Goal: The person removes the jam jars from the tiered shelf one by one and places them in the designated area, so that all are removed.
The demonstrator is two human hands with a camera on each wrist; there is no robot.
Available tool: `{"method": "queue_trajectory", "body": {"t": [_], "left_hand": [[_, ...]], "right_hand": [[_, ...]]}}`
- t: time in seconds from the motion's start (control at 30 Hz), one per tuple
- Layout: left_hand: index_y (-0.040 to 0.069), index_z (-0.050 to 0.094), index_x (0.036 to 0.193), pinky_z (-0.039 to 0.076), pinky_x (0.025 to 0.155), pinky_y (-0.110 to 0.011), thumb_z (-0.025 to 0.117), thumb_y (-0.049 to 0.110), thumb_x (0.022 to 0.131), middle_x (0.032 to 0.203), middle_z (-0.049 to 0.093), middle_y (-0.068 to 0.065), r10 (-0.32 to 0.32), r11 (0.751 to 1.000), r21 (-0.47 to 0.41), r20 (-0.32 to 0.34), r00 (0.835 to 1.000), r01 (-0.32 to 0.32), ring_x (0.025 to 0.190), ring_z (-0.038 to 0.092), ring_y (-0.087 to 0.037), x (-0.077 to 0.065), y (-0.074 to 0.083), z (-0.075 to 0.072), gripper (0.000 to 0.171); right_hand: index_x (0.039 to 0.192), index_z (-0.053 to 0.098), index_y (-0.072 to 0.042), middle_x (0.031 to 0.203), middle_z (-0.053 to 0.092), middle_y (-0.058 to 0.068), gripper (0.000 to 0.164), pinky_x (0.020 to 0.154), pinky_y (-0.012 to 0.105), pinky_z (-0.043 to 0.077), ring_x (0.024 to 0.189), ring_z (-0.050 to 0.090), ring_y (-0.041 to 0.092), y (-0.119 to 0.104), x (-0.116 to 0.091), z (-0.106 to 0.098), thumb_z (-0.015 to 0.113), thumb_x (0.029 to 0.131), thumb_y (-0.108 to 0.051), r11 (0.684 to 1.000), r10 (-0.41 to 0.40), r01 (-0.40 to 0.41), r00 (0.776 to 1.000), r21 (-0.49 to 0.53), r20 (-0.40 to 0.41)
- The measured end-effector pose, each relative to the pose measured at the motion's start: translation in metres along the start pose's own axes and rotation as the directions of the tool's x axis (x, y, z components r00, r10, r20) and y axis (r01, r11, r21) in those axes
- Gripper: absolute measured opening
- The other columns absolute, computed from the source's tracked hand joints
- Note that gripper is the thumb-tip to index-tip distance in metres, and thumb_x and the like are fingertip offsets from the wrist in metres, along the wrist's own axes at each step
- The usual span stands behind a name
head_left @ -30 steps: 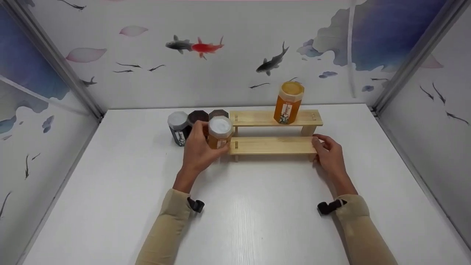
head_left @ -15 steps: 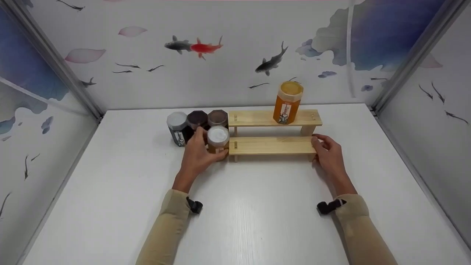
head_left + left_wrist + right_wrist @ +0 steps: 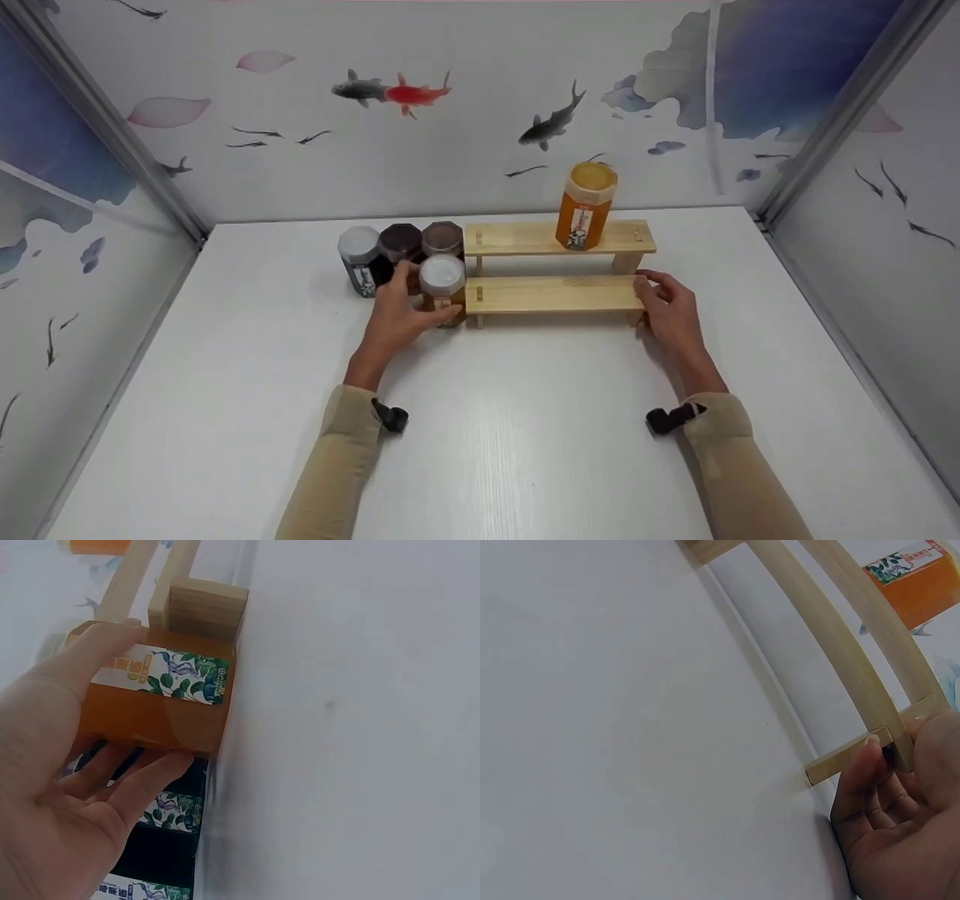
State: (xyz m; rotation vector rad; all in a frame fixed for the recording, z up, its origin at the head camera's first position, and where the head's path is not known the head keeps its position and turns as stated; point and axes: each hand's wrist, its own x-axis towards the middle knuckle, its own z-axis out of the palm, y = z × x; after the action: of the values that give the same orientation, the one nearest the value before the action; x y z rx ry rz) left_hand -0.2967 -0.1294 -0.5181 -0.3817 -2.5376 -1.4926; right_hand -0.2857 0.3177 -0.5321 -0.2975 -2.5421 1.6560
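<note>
A honey jar (image 3: 443, 281) with a white lid and amber body stands upright at the left end of the wooden two-step rack (image 3: 555, 295). My left hand (image 3: 395, 309) holds it, thumb across the front and fingers round the far side. In the left wrist view the thumb lies by the label of the honey jar (image 3: 161, 701), with the fingers along its opposite side. My right hand (image 3: 670, 306) pinches the right end of the rack's lower step; in the right wrist view the thumb presses near the leg (image 3: 847, 757).
Behind and left of the held jar stand dark jars: one with a grey lid (image 3: 360, 259), a black-lidded one (image 3: 401, 240) and a brown-lidded one (image 3: 442, 237). Another honey jar (image 3: 585, 214) stands on the upper step. A printed wall (image 3: 465, 172) closes off the white table's back.
The left hand has brought the honey jar down and slightly toward me, beside the rack's lower step. Its thumb and fingers have loosened a little. The right hand stays on the rack.
</note>
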Motion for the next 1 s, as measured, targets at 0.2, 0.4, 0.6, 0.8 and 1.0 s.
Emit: {"method": "queue_trajectory", "body": {"t": [0.2,0.4,0.6,0.8,1.0], "left_hand": [[0.010,0.052,0.140,0.059,0.106,-0.051,0.099,0.034,0.081,0.136,0.070,-0.013,0.012,1.000,0.000,0.005,1.000,-0.012,0.127,0.070,-0.027,0.000,0.000,0.001,0.079],[0.010,0.050,0.140,0.059,0.106,-0.048,0.098,0.032,0.082,0.136,0.070,-0.014,0.009,1.000,0.027,0.034,0.999,-0.010,0.128,0.070,-0.027,0.002,0.004,-0.002,0.079],[0.009,0.058,0.132,0.060,0.095,-0.045,0.097,0.047,0.081,0.126,0.071,-0.010,0.005,0.993,0.122,-0.002,1.000,-0.005,0.112,0.068,-0.024,0.003,0.012,-0.007,0.075],[0.012,0.065,0.132,0.060,0.088,-0.043,0.088,0.065,0.082,0.122,0.072,-0.004,0.087,0.973,0.228,-0.165,0.982,-0.048,0.109,0.070,-0.021,0.005,0.032,-0.005,0.076],[0.006,0.070,0.129,0.060,0.098,-0.045,0.085,0.053,0.092,0.125,0.073,-0.009,0.283,0.951,0.211,-0.283,0.917,-0.228,0.119,0.067,-0.028,0.011,0.061,0.013,0.061]], "right_hand": [[0.153,0.060,-0.016,0.098,0.061,0.002,0.058,0.060,0.020,0.051,0.071,0.059,0.007,0.000,0.000,-0.001,0.059,0.109,-0.055,1.000,0.008,-0.008,1.000,0.028,-0.002],[0.148,0.064,-0.013,0.089,0.061,-0.004,0.055,0.057,0.018,0.048,0.067,0.057,0.004,0.003,0.001,0.000,0.062,0.108,-0.051,0.997,-0.021,0.023,0.999,0.068,-0.033],[0.148,0.064,-0.016,0.093,0.062,-0.002,0.056,0.059,0.018,0.050,0.070,0.059,0.005,0.003,0.002,0.005,0.061,0.108,-0.054,0.999,-0.006,0.007,1.000,0.053,-0.021],[0.151,0.062,-0.017,0.098,0.062,0.002,0.059,0.060,0.019,0.051,0.072,0.060,0.006,0.001,0.000,0.004,0.059,0.108,-0.057,0.999,0.002,-0.001,1.000,0.036,-0.013],[0.154,0.059,-0.018,0.102,0.060,0.004,0.060,0.060,0.019,0.051,0.074,0.060,0.008,-0.001,-0.003,0.001,0.058,0.108,-0.057,0.999,0.023,-0.023,1.000,0.030,0.000]]}}
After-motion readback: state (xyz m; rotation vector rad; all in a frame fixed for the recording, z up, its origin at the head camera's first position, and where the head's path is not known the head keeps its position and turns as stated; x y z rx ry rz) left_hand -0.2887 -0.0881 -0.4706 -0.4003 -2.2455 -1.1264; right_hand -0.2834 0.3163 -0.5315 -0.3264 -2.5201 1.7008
